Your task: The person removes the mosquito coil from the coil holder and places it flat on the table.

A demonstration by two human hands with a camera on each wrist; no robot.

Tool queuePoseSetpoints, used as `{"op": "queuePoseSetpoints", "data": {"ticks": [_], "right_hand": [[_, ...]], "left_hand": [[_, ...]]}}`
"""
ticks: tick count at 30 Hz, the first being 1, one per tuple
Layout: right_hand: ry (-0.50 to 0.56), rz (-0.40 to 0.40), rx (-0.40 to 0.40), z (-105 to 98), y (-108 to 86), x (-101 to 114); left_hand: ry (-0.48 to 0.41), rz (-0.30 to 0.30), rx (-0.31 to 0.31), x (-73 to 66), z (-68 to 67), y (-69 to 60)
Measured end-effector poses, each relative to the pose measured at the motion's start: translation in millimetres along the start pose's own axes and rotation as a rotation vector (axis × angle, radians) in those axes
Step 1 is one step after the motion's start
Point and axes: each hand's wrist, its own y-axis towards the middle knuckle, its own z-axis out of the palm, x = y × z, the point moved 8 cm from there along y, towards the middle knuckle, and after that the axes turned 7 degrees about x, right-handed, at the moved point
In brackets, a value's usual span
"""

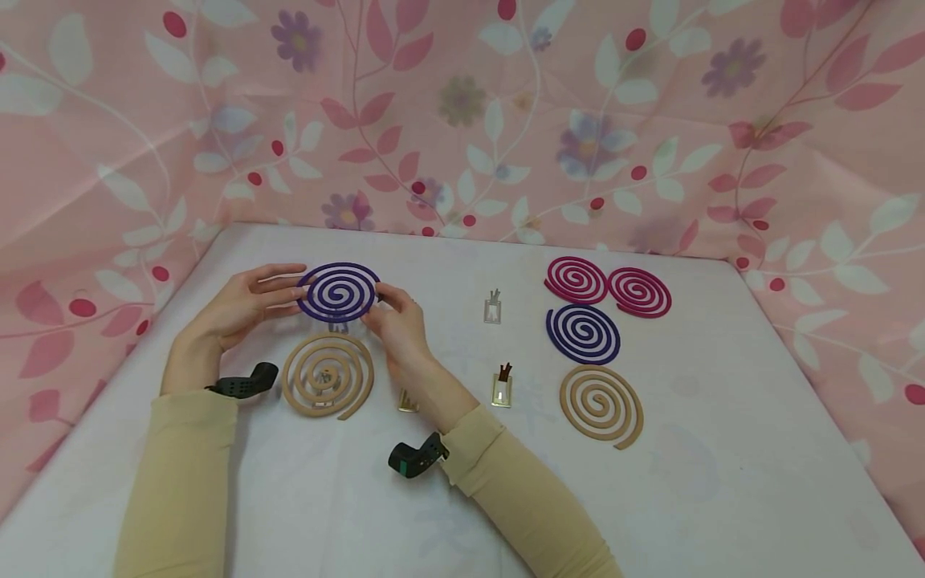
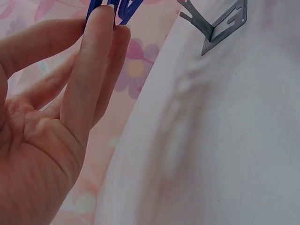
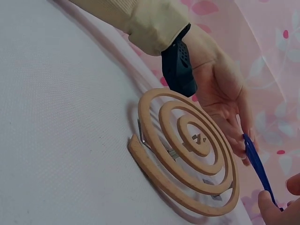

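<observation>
A purple mosquito coil is held level between both hands, raised over a small metal stand. The left hand holds its left edge at the fingertips; in the left wrist view only a sliver of the coil shows there. At the right edge, the right hand pinches it between thumb and fingers. Nearer the body, a tan coil rests on a metal stand that shows through its gaps. A gold-coloured stand is partly hidden by the right forearm.
On the right lie two magenta coils, another purple coil and another tan coil. A silver stand and a gold-coloured stand are mid-table. Floral cloth hangs behind the white table.
</observation>
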Motion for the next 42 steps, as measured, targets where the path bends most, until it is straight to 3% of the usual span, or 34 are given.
{"op": "queuePoseSetpoints", "data": {"ticks": [6,17,25,33,42], "right_hand": [[0.013,-0.037,-0.011,-3.4,0.9,7.6],[0.04,-0.096,-0.056,-21.9,6.6,36.9],[-0.026,-0.109,-0.043,-40.4,10.8,56.2],[-0.103,-0.118,0.014,-52.8,13.3,67.9],[-0.144,-0.096,0.013,-73.8,18.0,81.5]], "left_hand": [[-0.003,0.009,0.004,-4.9,4.0,2.1],[-0.092,0.091,-0.003,-26.4,23.1,6.9],[-0.172,0.15,0.014,-33.2,41.7,14.9],[-0.122,0.12,-0.049,-39.6,54.3,16.9],[-0.191,0.153,-0.025,-48.4,75.8,21.2]]}}
